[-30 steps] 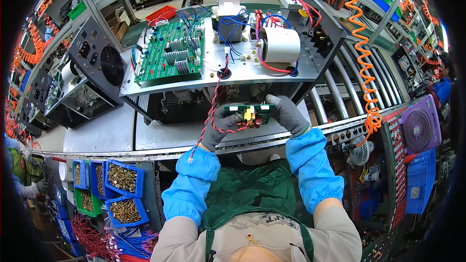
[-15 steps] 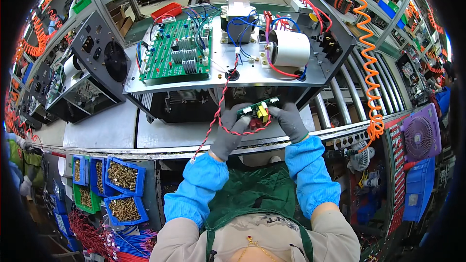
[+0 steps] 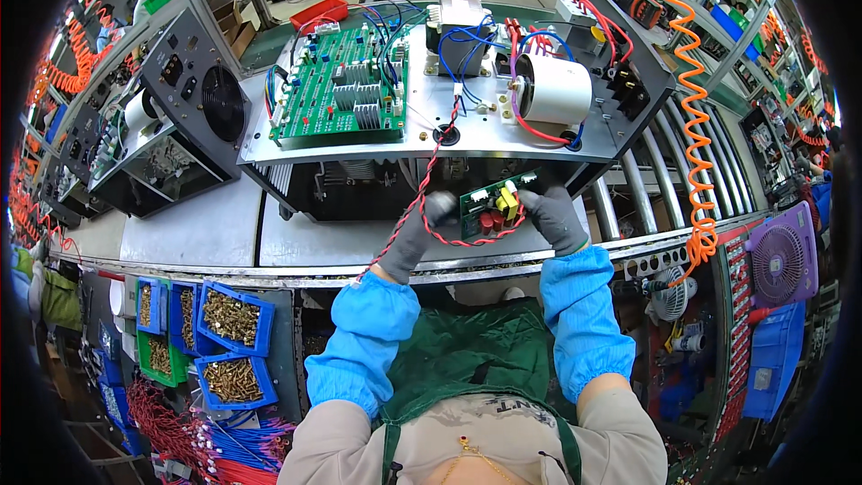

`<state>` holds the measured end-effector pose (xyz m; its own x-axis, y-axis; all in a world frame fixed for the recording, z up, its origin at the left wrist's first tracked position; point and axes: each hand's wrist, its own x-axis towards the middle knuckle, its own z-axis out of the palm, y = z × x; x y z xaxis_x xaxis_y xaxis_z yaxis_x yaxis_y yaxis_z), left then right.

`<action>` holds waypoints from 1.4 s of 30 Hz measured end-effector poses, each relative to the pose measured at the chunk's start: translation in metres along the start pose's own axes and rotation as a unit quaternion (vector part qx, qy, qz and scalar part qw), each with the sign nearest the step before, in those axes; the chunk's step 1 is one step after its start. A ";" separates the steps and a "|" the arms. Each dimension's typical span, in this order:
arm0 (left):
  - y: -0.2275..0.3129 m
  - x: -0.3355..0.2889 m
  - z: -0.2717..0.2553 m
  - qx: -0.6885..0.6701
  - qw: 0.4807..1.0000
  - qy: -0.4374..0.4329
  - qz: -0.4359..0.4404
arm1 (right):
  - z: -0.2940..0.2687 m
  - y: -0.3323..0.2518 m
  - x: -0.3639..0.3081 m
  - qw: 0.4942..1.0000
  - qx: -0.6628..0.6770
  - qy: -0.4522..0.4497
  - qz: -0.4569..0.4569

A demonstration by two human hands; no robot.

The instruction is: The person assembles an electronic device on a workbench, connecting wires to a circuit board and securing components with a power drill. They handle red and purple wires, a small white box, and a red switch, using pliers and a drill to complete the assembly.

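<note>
A small green circuit board [image 3: 469,216] with yellow and red parts is tilted in front of the chassis opening. My right hand [image 3: 558,223], in a grey glove, pinches its right edge. Close by the board's left edge is my gloved left hand [image 3: 409,238], its fingers curled together; what lies in them, if anything, is hidden. A twisted red-and-black cable [image 3: 426,181] comes down from a hole in the metal chassis [image 3: 422,148], crosses my left hand and loops under the board. On the chassis top sit a large green circuit board [image 3: 310,90], a transformer [image 3: 453,18] and a white cylinder [image 3: 555,90].
Another grey chassis [image 3: 184,121] stands at the left. Metal rollers [image 3: 660,171] run along the right. Blue bins of brass fittings [image 3: 232,319] and bundled wires [image 3: 238,449] lie lower left. Coiled orange hoses [image 3: 687,81] hang down, and a purple fan [image 3: 779,256] stands at right.
The small board has tilted so more of its face shows, and it has shifted slightly right with my right hand. My left fingers now sit apart from its left edge.
</note>
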<state>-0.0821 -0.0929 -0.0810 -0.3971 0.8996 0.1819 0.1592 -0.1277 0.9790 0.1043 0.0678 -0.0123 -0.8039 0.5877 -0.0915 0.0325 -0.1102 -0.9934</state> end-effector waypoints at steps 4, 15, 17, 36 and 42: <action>-0.005 -0.013 0.019 -0.044 0.984 0.168 0.046 | 0.002 0.017 0.003 0.998 0.018 0.043 -0.052; 0.037 -0.006 0.030 -0.206 0.965 0.147 -0.067 | 0.006 0.044 0.008 0.985 -0.017 0.127 -0.116; 0.028 -0.006 0.031 -0.190 0.973 0.132 -0.017 | 0.017 0.027 0.002 0.987 -0.038 0.127 -0.095; 0.035 0.007 0.042 -0.010 0.970 0.156 -0.184 | 0.041 0.032 0.024 0.954 0.068 0.219 -0.192; 0.022 -0.001 0.034 -0.511 0.840 0.097 -0.154 | 0.066 0.023 0.033 0.909 0.118 0.324 -0.234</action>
<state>-0.0477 -0.0823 -0.0628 -0.4331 0.8831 -0.1803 -0.7977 -0.2825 0.5327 0.0388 0.0316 -0.0333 -0.1747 0.9549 0.2399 -0.4133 0.1500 -0.8981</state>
